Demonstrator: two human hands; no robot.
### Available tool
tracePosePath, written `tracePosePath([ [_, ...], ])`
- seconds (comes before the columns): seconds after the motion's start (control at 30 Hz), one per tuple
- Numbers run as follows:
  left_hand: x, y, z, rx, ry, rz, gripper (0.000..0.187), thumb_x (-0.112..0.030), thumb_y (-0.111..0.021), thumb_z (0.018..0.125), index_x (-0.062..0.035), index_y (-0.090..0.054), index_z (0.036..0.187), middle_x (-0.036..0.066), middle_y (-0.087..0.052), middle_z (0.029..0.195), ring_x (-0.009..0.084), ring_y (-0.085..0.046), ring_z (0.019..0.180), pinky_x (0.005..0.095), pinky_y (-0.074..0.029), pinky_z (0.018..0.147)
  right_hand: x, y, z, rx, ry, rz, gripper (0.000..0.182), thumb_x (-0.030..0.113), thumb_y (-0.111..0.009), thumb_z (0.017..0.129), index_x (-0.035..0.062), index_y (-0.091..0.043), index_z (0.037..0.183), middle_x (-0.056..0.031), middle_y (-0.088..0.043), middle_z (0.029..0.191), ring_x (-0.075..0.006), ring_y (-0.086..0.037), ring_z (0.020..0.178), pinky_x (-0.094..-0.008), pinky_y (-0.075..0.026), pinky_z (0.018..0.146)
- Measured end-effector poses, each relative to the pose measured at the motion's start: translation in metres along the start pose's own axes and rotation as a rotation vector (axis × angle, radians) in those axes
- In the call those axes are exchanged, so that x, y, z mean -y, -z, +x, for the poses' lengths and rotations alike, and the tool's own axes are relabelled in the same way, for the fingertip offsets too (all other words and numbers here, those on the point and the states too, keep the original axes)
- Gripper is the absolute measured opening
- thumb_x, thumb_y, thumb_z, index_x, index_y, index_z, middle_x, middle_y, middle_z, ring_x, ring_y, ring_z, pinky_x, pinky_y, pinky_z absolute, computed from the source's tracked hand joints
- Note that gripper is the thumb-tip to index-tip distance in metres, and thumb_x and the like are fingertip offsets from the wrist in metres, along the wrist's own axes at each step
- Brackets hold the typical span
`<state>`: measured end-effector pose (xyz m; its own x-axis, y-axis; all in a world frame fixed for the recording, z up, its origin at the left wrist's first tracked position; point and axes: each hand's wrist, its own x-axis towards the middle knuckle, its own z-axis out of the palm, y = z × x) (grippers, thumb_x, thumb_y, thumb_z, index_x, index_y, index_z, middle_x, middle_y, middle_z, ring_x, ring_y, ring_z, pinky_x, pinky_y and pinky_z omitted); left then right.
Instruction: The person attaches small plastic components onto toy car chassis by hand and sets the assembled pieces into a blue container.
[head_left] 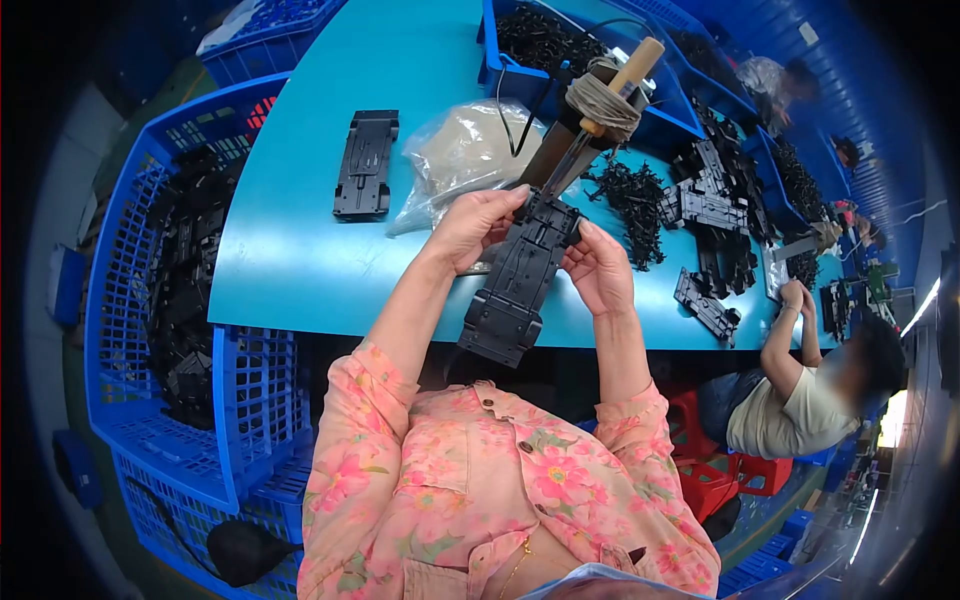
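Observation:
Both hands hold a long black plastic chassis plate [515,275] by its far end, over the table's front edge. My left hand [470,230] grips its left side, the thumb on top near the far corner. Pinched at the right edge is my right hand [600,265]. The plate's far end lies right below the metal shaft of a wooden-handled tool [628,75], tied to a slanted stand with wound cord [602,108]. Behind my left hand sits a clear plastic bag [465,150] with a light-coloured filling. A similar black plate [366,165] lies flat to the left.
The turquoise table [290,250] bears a pile of small black parts [635,205] and stacked black plates [705,200] on the right. Blue bins [520,80] line its back. A blue crate [105,300] of black parts stands left. Another person [790,400] works at right.

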<state>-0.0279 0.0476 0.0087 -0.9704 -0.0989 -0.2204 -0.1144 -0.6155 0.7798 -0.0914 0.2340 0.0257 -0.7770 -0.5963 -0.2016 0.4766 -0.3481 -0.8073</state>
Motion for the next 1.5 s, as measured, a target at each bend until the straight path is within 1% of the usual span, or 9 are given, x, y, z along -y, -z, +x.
tracePosePath([
  [0.33, -0.0032, -0.0022, -0.001, 0.007, -0.01, -0.005, 0.028, -0.038, -0.065, 0.08, -0.0098, -0.063, 0.08, -0.007, -0.051, 0.068, 0.0019, -0.048, 0.059, 0.0166, -0.04, 0.055, 0.0008, -0.0015, -0.0016, 0.009, 0.012, 0.003, 0.019, 0.017, -0.058, 0.085, 0.0007, -0.059, 0.095, -0.0066, -0.063, 0.083, -0.0139, -0.059, 0.07, -0.0264, -0.05, 0.065],
  [0.73, -0.0036, -0.0015, -0.0025, 0.038, -0.013, -0.012, 0.028, -0.037, -0.065, 0.08, -0.0089, -0.063, 0.08, -0.007, -0.051, 0.067, 0.0017, -0.048, 0.058, 0.0158, -0.038, 0.053, -0.0024, 0.0023, -0.001, 0.001, 0.018, -0.004, 0.02, 0.018, -0.059, 0.085, 0.0008, -0.059, 0.094, -0.0061, -0.062, 0.082, -0.0133, -0.059, 0.069, -0.0259, -0.05, 0.064],
  [1.03, -0.0056, -0.0038, -0.0041, 0.031, -0.022, -0.008, 0.028, -0.036, -0.064, 0.08, -0.0083, -0.064, 0.082, -0.006, -0.052, 0.068, 0.002, -0.05, 0.059, 0.0164, -0.04, 0.054, -0.0029, 0.0038, -0.001, 0.0, 0.019, 0.001, 0.018, 0.018, -0.059, 0.085, 0.0018, -0.059, 0.093, -0.0049, -0.062, 0.081, -0.0126, -0.059, 0.069, -0.0258, -0.05, 0.064],
  [1.23, -0.0068, -0.0041, -0.006, 0.034, -0.021, -0.006, 0.028, -0.036, -0.065, 0.08, -0.0085, -0.064, 0.082, -0.006, -0.052, 0.068, 0.0023, -0.049, 0.059, 0.0166, -0.039, 0.053, -0.0015, 0.0, -0.0023, 0.01, 0.024, -0.019, 0.018, 0.019, -0.058, 0.085, 0.0025, -0.059, 0.092, -0.004, -0.061, 0.08, -0.0119, -0.058, 0.068, -0.0255, -0.05, 0.064],
  [1.5, -0.0043, -0.0019, -0.0032, 0.022, -0.019, 0.007, 0.029, -0.038, -0.065, 0.079, -0.0091, -0.064, 0.08, -0.006, -0.052, 0.068, 0.0029, -0.05, 0.06, 0.0175, -0.04, 0.056, -0.0025, 0.0023, -0.001, 0.027, 0.028, -0.031, 0.019, 0.019, -0.057, 0.086, 0.0025, -0.059, 0.093, -0.0039, -0.062, 0.083, -0.0113, -0.058, 0.07, -0.0253, -0.049, 0.066],
])
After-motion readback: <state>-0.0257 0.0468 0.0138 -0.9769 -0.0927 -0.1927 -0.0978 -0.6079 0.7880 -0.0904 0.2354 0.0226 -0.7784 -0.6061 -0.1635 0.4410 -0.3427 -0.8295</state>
